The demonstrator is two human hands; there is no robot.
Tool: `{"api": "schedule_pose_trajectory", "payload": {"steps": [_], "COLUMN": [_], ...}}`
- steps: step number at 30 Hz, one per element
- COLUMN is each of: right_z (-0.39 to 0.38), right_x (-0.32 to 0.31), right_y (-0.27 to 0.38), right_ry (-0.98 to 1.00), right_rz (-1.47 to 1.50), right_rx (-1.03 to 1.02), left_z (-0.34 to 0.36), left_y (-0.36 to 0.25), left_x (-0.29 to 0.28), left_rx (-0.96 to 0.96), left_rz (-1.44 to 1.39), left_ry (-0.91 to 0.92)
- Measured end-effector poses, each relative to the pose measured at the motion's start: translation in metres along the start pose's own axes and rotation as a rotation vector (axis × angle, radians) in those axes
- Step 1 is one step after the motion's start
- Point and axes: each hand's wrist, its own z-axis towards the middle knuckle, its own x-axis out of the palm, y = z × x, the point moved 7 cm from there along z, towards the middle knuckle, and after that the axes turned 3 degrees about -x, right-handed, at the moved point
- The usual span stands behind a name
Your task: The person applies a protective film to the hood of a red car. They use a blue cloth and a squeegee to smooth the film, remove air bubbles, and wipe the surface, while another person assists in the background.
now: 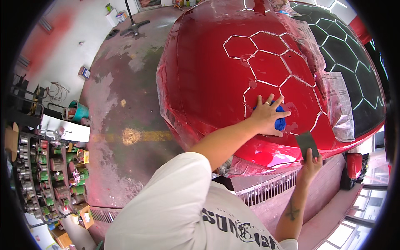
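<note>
A glossy red car hood [208, 83] reflects white hexagonal light lines. On its near part lies a bunched blue cloth [280, 123], pressed down under my left hand [266, 117]. The fingers of that hand are spread over the cloth, and one wears a ring. To its right, over the hood's near edge, my right hand [311, 165] pinches a dark grey-green sheet of sandpaper [307, 144] by its lower end. The sheet stands up from the fingers. A few dull patches and wet-looking marks show on the paint around the cloth.
Newspaper [339, 104] and plastic film cover the edge beside the dark windshield [350, 54]. Film also hangs along the hood's left side. Paint cans fill a rack [54, 175] at left, near a teal bucket [80, 111]. A black stand [134, 26] is at the back.
</note>
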Motion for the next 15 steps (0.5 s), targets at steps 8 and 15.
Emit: {"api": "schedule_pose_trajectory", "payload": {"steps": [8,15], "right_z": [-0.023,-0.094], "right_x": [-0.026,0.136], "right_y": [-0.042,0.035], "right_ry": [0.111,0.191], "right_rz": [0.535,0.726], "right_rx": [0.129,0.2], "left_z": [-0.098,-0.133], "left_y": [-0.004,0.211], "left_x": [0.009,-0.072], "left_rx": [0.323,-0.082], "left_rz": [-0.138,0.091], "left_ry": [-0.406,-0.493]}}
